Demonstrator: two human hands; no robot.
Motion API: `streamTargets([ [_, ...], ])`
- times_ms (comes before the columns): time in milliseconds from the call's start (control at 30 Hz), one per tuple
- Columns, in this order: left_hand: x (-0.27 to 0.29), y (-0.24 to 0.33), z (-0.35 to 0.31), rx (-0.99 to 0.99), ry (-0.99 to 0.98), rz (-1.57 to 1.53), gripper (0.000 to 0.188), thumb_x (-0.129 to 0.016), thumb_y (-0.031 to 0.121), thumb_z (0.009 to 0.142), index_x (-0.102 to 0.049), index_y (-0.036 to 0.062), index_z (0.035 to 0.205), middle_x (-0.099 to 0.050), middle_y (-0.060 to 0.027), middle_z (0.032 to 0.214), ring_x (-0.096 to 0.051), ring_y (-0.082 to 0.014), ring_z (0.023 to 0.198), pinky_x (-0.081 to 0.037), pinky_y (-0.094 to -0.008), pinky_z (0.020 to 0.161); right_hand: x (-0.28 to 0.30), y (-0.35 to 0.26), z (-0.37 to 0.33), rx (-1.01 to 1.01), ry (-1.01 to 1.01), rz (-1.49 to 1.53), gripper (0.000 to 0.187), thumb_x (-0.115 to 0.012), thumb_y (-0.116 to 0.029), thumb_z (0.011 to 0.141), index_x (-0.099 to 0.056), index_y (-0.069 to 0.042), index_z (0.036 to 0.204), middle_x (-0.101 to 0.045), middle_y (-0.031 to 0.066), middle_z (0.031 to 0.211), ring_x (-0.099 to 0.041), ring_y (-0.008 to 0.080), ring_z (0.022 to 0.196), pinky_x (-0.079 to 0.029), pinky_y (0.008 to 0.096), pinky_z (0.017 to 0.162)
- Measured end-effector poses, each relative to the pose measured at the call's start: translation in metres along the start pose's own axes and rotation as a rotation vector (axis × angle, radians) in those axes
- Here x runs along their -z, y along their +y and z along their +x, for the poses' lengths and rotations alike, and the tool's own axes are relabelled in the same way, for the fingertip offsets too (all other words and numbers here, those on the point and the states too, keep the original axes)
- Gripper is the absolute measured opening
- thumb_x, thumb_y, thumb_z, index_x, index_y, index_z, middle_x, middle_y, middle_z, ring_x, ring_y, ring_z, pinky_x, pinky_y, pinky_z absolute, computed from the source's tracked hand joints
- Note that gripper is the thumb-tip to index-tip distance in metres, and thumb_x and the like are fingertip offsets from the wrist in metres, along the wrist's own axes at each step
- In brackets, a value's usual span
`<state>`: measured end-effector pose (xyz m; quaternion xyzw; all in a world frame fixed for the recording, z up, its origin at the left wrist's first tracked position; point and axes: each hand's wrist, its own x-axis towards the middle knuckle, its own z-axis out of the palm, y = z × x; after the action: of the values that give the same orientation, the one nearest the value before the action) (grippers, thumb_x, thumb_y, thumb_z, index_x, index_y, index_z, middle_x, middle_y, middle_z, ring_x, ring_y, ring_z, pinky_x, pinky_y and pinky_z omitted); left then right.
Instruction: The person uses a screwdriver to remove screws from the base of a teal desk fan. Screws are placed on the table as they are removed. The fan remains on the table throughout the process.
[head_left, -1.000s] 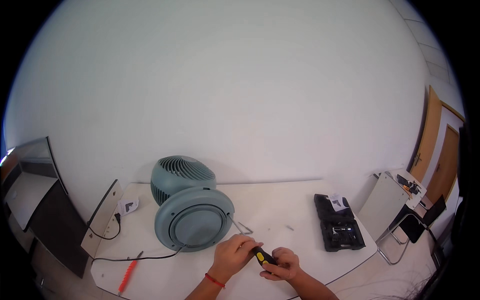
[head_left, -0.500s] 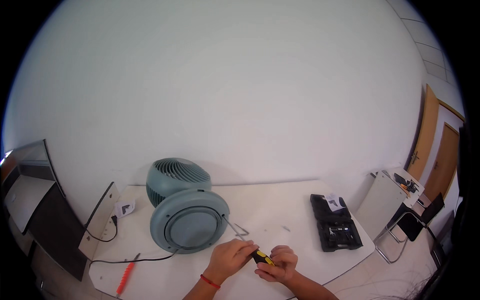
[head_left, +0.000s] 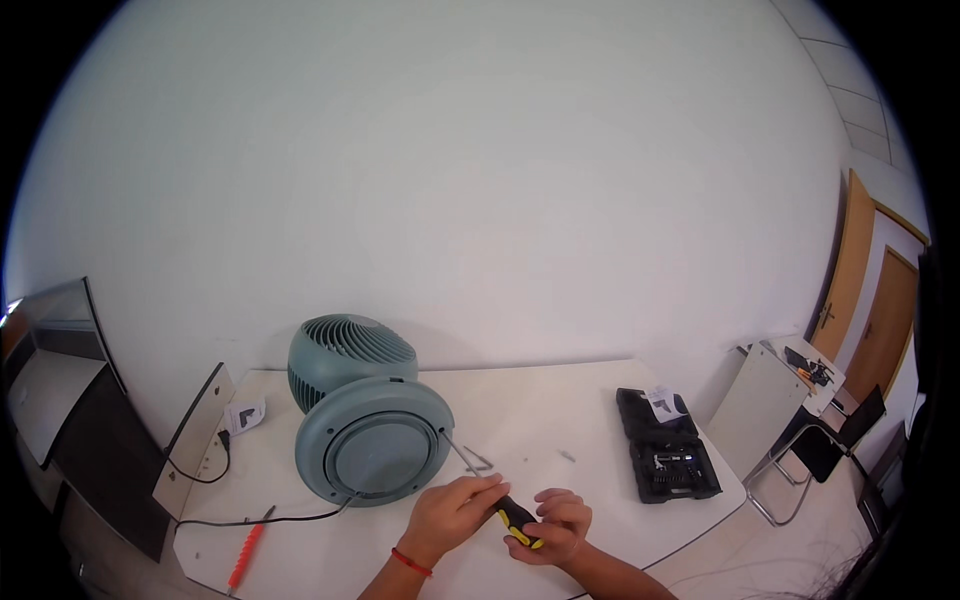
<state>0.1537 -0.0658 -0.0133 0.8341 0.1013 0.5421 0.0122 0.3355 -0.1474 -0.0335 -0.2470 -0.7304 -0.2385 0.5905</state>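
Observation:
A grey-green table fan (head_left: 352, 350) lies on its side, its round base (head_left: 385, 455) facing me. Between my hands is a screwdriver (head_left: 517, 520) with a black and yellow handle. Its long shaft reaches to a hole at the right rim of the base. My left hand (head_left: 452, 515), with a red cord at the wrist, pinches the shaft near the handle. The fingers of my right hand (head_left: 555, 528) are closed round the handle's rear end. Whether the tip sits in a screw is too small to tell.
A bent metal hex key (head_left: 478, 460) lies beside the shaft. An open black tool case (head_left: 672, 460) with a paper on it is at the right. A red-handled screwdriver (head_left: 247, 555), the fan's cord (head_left: 260, 521) and a paper leaflet (head_left: 244, 415) lie on the left.
The screwdriver handle has turned about its length, the yellow patches now showing on its lower side. My right-hand fingers have shifted slightly on it. The whole view has moved a little.

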Motion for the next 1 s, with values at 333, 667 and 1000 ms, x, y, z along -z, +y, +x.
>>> streamTargets([
  [333, 0.009, 0.004, 0.010, -0.006, -0.011, 0.009, 0.038, -0.088, 0.006, 0.068, -0.073, 0.0114, 0.103, -0.070, -0.0017, 0.101, -0.071, -0.0179, 0.079, -0.057, -0.0282, 0.062, -0.001, 0.012, -0.010, 0.084, -0.063, 0.046, 0.037, -0.086, -0.014, 0.064, -0.070, -0.012, 0.098, -0.049, 0.0067, 0.087, -0.053, 0.0228, 0.066, -0.046, 0.0353, 0.059],
  [667, 0.002, 0.001, 0.001, 0.013, -0.042, 0.013, 0.031, -0.083, 0.007, 0.076, -0.072, 0.0092, 0.106, -0.068, -0.0024, 0.103, -0.070, -0.0203, 0.083, -0.056, -0.0303, 0.064, 0.015, 0.007, -0.001, -0.053, -0.157, -0.052, 0.043, -0.092, -0.022, 0.069, -0.066, -0.010, 0.102, -0.051, -0.0001, 0.065, -0.050, 0.0191, 0.055, -0.046, 0.0365, 0.060],
  [1000, 0.006, 0.002, 0.008, -0.012, -0.017, -0.013, 0.046, -0.087, 0.005, 0.068, -0.074, 0.0114, 0.111, -0.070, -0.0026, 0.109, -0.070, -0.0188, 0.079, -0.057, -0.0289, 0.063, 0.004, 0.005, -0.007, -0.045, -0.048, 0.063, 0.057, -0.094, -0.012, 0.066, -0.061, -0.012, 0.112, -0.055, 0.0069, 0.099, -0.061, 0.0229, 0.084, -0.052, 0.0368, 0.072],
])
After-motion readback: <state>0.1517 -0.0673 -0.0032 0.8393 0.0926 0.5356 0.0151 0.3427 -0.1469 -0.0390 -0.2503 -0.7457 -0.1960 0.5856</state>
